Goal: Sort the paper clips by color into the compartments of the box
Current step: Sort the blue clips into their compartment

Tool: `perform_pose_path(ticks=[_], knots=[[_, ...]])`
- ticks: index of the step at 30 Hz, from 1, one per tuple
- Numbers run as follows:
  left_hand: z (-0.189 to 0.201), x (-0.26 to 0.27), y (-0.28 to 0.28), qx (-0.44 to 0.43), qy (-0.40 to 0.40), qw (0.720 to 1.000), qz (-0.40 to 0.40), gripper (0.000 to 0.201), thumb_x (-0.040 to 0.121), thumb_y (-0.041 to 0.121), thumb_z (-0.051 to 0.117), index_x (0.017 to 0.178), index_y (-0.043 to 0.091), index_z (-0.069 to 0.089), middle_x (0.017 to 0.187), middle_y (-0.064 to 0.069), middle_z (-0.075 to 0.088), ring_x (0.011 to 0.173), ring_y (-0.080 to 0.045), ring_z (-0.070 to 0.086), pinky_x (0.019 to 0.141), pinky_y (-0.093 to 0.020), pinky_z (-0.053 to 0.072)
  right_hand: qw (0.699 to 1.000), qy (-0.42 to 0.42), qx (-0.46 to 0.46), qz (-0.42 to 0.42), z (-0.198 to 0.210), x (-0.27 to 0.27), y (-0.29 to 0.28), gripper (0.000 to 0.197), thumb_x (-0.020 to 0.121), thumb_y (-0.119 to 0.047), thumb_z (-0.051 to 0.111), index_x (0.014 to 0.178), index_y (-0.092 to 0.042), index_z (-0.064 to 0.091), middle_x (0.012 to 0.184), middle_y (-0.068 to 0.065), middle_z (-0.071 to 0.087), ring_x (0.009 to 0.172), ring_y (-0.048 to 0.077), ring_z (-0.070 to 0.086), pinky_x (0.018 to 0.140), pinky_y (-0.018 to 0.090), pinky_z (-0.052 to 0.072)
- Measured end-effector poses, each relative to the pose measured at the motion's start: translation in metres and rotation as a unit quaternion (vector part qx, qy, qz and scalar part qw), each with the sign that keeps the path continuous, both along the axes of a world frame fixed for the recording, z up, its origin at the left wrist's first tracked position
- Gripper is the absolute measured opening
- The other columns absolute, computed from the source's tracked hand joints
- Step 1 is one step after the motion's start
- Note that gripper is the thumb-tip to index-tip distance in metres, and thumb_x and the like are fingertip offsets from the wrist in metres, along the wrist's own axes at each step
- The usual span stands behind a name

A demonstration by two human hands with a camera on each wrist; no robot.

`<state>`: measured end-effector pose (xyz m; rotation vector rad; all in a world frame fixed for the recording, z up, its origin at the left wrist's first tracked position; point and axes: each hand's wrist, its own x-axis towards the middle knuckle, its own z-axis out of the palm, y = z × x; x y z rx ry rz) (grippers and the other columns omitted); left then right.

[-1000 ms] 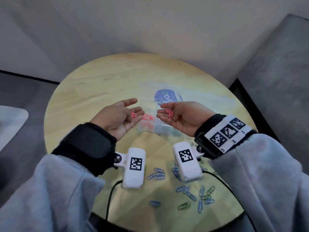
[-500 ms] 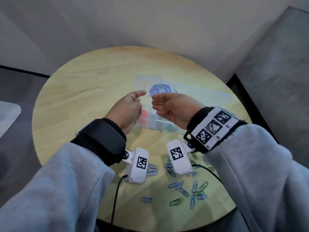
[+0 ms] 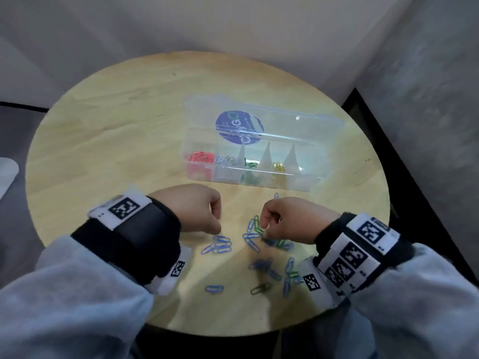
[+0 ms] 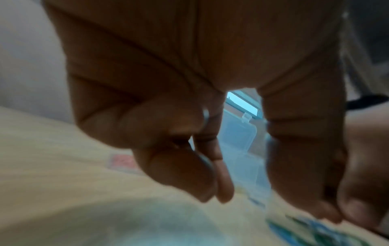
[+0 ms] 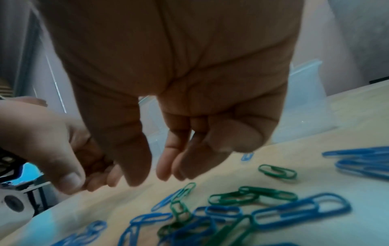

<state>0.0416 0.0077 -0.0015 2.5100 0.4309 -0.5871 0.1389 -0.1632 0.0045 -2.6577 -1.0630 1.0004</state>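
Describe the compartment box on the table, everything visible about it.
The box is clear plastic, long and narrow, its lid open and laid back, bearing a round blue label. Dividers split it into a row of compartments: from the left, red clips, white, green, yellow; the rightmost looks empty. It sits on the wooden table, beyond both hands, untouched.

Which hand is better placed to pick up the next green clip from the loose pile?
Right, probably. The right hand hangs directly over the green clips; the left hand is beside the blue clips.
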Motion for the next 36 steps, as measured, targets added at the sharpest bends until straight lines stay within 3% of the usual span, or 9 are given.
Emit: perform_pose_path(ticks=[2, 6, 11, 15, 18, 24, 28, 32, 36], knots=[[-0.006, -0.005, -0.004, 0.038, 0.031, 0.999, -0.004, 0.024, 0.070, 0.035, 0.071, 0.088, 0.030, 0.055, 0.074, 0.012, 0.051, 0.073, -0.013, 0.052, 0.066, -0.024, 0.039, 1.000, -0.006, -0.008, 0.000, -0.005, -0.003, 0.000, 0.017, 0.076, -0.023, 0.068, 0.077, -0.029, 0.052, 0.072, -0.011, 0.051, 0.066, 0.010, 0.050, 0.058, 0.024, 0.038], [-0.006, -0.007, -0.014, 0.068, 0.041, 0.996, -0.042, 0.042, 0.069, 0.035, 0.073, 0.104, 0.031, 0.049, 0.073, 0.010, 0.047, 0.078, -0.017, 0.050, 0.055, -0.023, 0.033, 0.997, -0.050, -0.031, 0.049, -0.011, -0.009, 0.003, 0.043, 0.071, -0.033, 0.073, 0.108, -0.028, 0.052, 0.100, -0.004, 0.047, 0.091, 0.018, 0.053, 0.076, 0.029, 0.045], [-0.007, -0.004, -0.035, 0.140, 0.045, 0.986, -0.078, 0.038, 0.074, 0.026, 0.069, 0.106, 0.026, 0.048, 0.084, 0.005, 0.049, 0.081, -0.020, 0.049, 0.053, -0.024, 0.030, 0.985, -0.111, -0.054, 0.120, -0.015, -0.014, 0.009, 0.057, 0.069, -0.041, 0.074, 0.117, -0.027, 0.046, 0.118, 0.002, 0.043, 0.113, 0.023, 0.044, 0.091, 0.037, 0.045], [-0.012, -0.002, -0.042, 0.150, 0.040, 0.984, -0.091, 0.026, 0.079, 0.026, 0.065, 0.102, 0.023, 0.053, 0.096, 0.001, 0.055, 0.084, -0.020, 0.049, 0.054, -0.024, 0.028, 0.984, -0.119, -0.042, 0.124, -0.013, -0.013, 0.013, 0.042, 0.075, -0.037, 0.072, 0.108, -0.021, 0.053, 0.116, 0.003, 0.045, 0.111, 0.023, 0.043, 0.088, 0.033, 0.042], [-0.013, 0.000, -0.042, 0.162, 0.036, 0.980, -0.105, 0.020, 0.085, 0.027, 0.061, 0.103, 0.019, 0.061, 0.107, -0.002, 0.062, 0.096, -0.022, 0.058, 0.063, -0.025, 0.035, 0.987, -0.111, -0.028, 0.116, -0.016, -0.014, 0.013, 0.029, 0.078, -0.034, 0.070, 0.101, -0.019, 0.058, 0.108, 0.001, 0.047, 0.109, 0.022, 0.046, 0.080, 0.030, 0.039], [-0.013, 0.001, -0.042, 0.181, 0.048, 0.978, -0.095, 0.022, 0.083, 0.020, 0.062, 0.104, 0.015, 0.064, 0.107, -0.004, 0.064, 0.094, -0.023, 0.060, 0.063, -0.026, 0.037, 0.989, -0.121, -0.020, 0.088, -0.014, -0.011, 0.008, 0.048, 0.071, -0.043, 0.074, 0.107, -0.021, 0.052, 0.102, -0.002, 0.042, 0.110, 0.021, 0.044, 0.087, 0.034, 0.044], [-0.012, 0.003, -0.042, 0.170, 0.071, 0.978, -0.101, 0.024, 0.083, 0.023, 0.063, 0.105, 0.013, 0.066, 0.108, -0.005, 0.066, 0.092, -0.023, 0.059, 0.065, -0.026, 0.037, 0.989, -0.111, -0.019, 0.091, -0.018, -0.011, 0.005, 0.041, 0.073, -0.042, 0.073, 0.103, -0.020, 0.054, 0.097, -0.004, 0.038, 0.108, 0.022, 0.047, 0.078, 0.030, 0.039], [-0.012, 0.004, -0.040, 0.162, 0.074, 0.979, -0.095, 0.025, 0.082, 0.026, 0.064, 0.104, 0.013, 0.067, 0.105, -0.005, 0.068, 0.096, -0.023, 0.062, 0.065, -0.025, 0.037, 0.988, -0.118, -0.001, 0.103, -0.021, -0.012, 0.008, 0.037, 0.075, -0.038, 0.071, 0.104, -0.021, 0.055, 0.108, 0.001, 0.047, 0.109, 0.022, 0.047, 0.078, 0.029, 0.038], [-0.012, 0.002, -0.039, 0.162, 0.085, 0.979, -0.092, 0.024, 0.080, 0.023, 0.063, 0.101, 0.012, 0.067, 0.103, -0.006, 0.068, 0.091, -0.024, 0.061, 0.062, -0.026, 0.037, 0.987, -0.132, 0.002, 0.096, -0.020, -0.011, 0.008, 0.040, 0.074, -0.041, 0.072, 0.102, -0.020, 0.053, 0.101, -0.002, 0.043, 0.105, 0.021, 0.047, 0.073, 0.027, 0.033]])
